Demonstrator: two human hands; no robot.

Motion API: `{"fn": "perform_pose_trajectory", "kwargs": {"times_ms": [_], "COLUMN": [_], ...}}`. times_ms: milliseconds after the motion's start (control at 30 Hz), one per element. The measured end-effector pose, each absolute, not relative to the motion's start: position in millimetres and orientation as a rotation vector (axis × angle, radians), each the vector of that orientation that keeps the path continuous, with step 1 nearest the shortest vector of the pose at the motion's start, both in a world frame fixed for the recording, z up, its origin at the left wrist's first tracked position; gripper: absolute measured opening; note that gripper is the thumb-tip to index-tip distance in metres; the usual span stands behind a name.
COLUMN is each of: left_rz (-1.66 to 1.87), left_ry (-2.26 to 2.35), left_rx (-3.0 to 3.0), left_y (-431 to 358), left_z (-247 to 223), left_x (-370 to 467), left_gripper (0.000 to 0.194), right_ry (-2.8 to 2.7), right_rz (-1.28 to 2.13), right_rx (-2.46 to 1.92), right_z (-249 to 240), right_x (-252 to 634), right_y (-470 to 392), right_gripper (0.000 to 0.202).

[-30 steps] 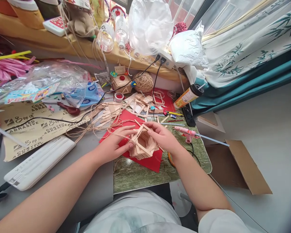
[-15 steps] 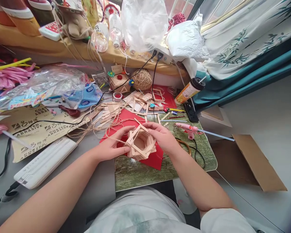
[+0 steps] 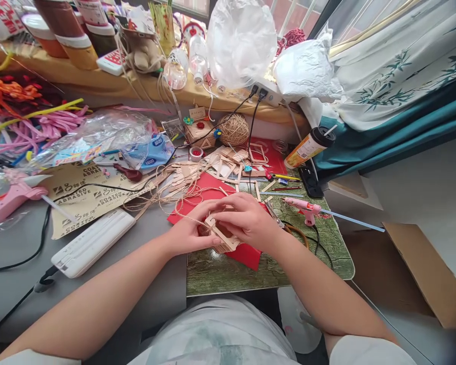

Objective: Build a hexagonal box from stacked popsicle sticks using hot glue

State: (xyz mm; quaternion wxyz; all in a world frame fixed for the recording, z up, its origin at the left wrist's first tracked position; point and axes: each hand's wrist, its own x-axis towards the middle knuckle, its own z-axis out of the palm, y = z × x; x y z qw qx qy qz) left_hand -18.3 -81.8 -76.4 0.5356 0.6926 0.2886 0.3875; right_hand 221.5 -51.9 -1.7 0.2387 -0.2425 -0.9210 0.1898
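A hollow stack of wooden craft sticks [image 3: 228, 243] is held over the red paper [image 3: 251, 256]. My left hand [image 3: 193, 230] grips its left side, the thumb along the near edge. From the right, my right hand [image 3: 247, 220] reaches over the top, fingers bent on the upper sticks and hiding much of the opening. Twine [image 3: 186, 195] runs from the pile of loose sticks [image 3: 182, 175] to the stack's left side, by my left fingers.
A pink glue gun [image 3: 307, 209] lies right on the green board [image 3: 327, 258], a second pink glue gun [image 3: 19, 195] far left. A white power bank-like box [image 3: 95, 242] is at left. Behind stand a twine ball [image 3: 234, 129] and a tilted drink cup [image 3: 309, 147].
My right hand has moved left over the top of the stack, covering more of it. My left fingers have come closer to the right hand. The whole view has shifted a little.
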Motion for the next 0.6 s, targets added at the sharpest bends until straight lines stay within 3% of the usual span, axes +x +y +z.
{"fn": "perform_pose_trajectory", "kwargs": {"times_ms": [167,433,600], "left_rz": [0.893,0.83,0.837], "left_ry": [0.712,0.738,0.682], "left_rx": [1.776,1.807,1.802], "left_y": [-79,-79,-77], "left_z": [-72,-75,-73], "left_x": [-25,-26,-27], "left_gripper": [0.077,0.079,0.079], "right_ry": [-2.514,-2.109,-1.944], "right_rz": [0.398,0.679,0.905], "right_rx": [-0.677,-1.013,-0.986], "right_z": [-2,-7,-8], "right_x": [215,225,220], "right_y": [-49,-45,-53], "right_gripper": [0.01,0.007,0.006]}}
